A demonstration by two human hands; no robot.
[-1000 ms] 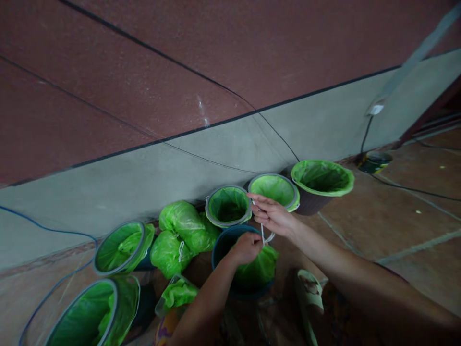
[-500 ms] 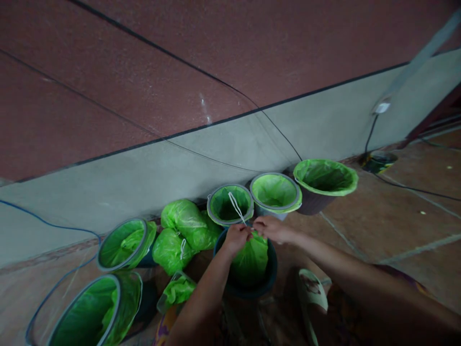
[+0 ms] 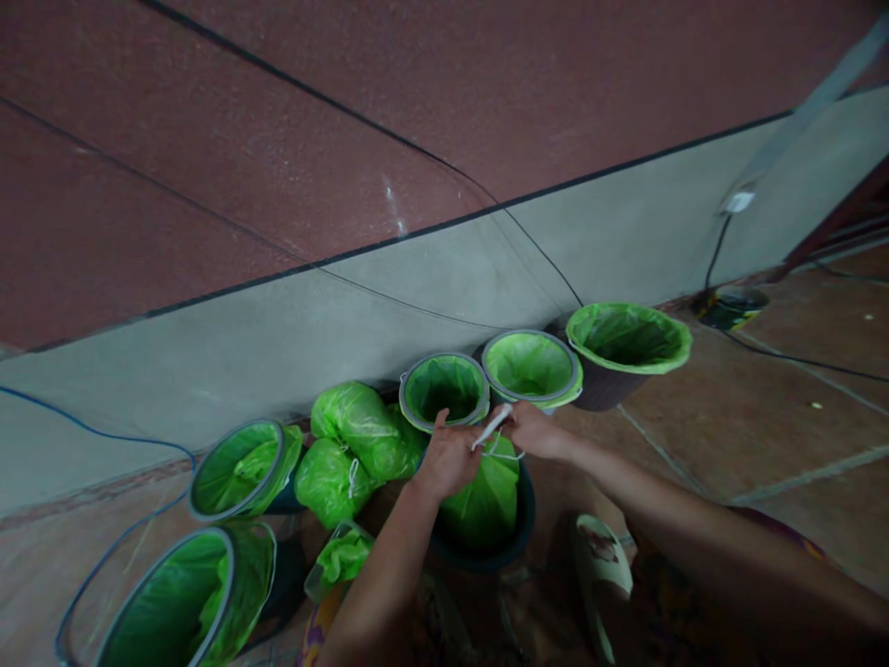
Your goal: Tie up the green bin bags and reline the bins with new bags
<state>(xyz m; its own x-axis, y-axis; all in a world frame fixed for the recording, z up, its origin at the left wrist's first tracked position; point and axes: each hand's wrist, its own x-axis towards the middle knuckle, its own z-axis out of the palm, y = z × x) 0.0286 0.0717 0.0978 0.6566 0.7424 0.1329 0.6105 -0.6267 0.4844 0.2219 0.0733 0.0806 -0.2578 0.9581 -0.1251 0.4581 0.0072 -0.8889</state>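
A green plastic bag (image 3: 484, 508) stands gathered inside a dark bucket (image 3: 526, 528) in front of me. White drawstring (image 3: 494, 428) runs between my two hands above the bag's neck. My left hand (image 3: 450, 459) grips one part of it, thumb raised. My right hand (image 3: 532, 431) is closed on the string from the other side. A thin loop of the string hangs just below my right fingers. The fingertips are partly hidden, so the exact pinch is hard to see.
Tied green bags (image 3: 354, 421) lie left of the bucket. Lined bins stand along the wall: one behind my hands (image 3: 444, 394), one beside it (image 3: 532, 366), a brown one (image 3: 611, 384). Two more lined bins (image 3: 236, 468) (image 3: 173, 597) and a small container (image 3: 340, 560) are at left.
The long upright string loop has come down and now stretches between my hands. My left hand has turned, its thumb lifting. The bag and bucket stay in place.
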